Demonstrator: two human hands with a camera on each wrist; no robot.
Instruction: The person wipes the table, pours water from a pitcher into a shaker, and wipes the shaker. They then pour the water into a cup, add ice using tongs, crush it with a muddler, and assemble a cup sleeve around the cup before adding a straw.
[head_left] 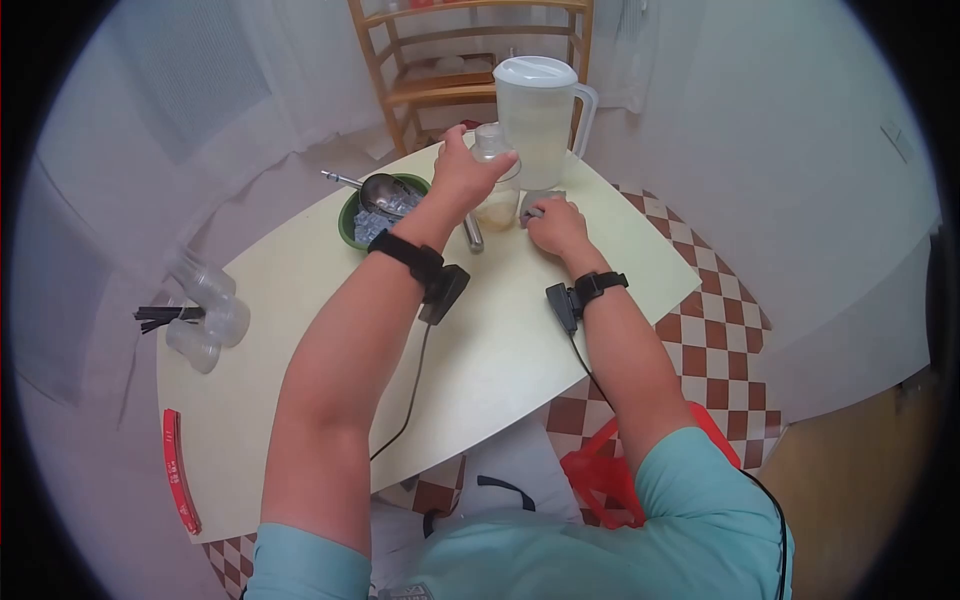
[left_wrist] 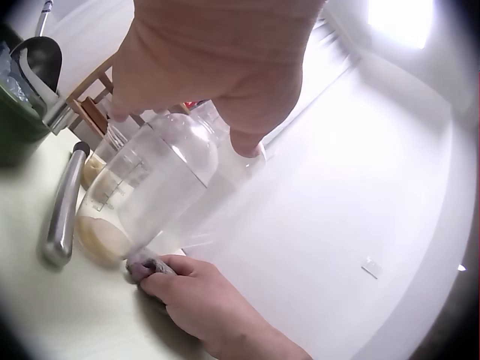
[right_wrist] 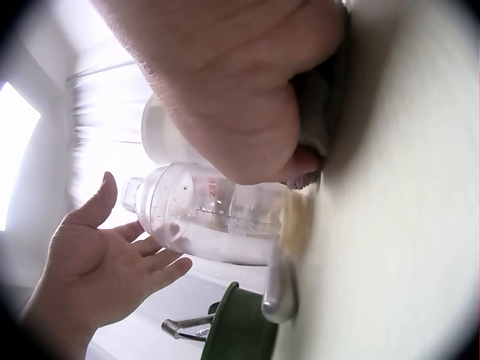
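A clear shaker (right_wrist: 217,214) with measuring marks and something pale yellow at its base stands on the table (head_left: 520,340). The left hand (head_left: 467,178) is beside its upper part, fingers spread; in the right wrist view the left hand (right_wrist: 105,262) has a visible gap between thumb and fingers. The right hand (head_left: 560,228) grips a grey cloth (head_left: 541,200) on the tabletop, close to the shaker's base. A metal rod (left_wrist: 66,206) lies beside the shaker. Behind stands a lidded pitcher (head_left: 535,125) of pale liquid.
Left of the shaker is a green bowl (head_left: 349,218) of ice with a metal scoop (head_left: 388,193). Plastic cups (head_left: 226,318), black strips (head_left: 160,318) and a red packet (head_left: 178,470) are at the left. A wooden shelf (head_left: 440,97) stands behind; a red bag (head_left: 605,480) hangs below the front edge.
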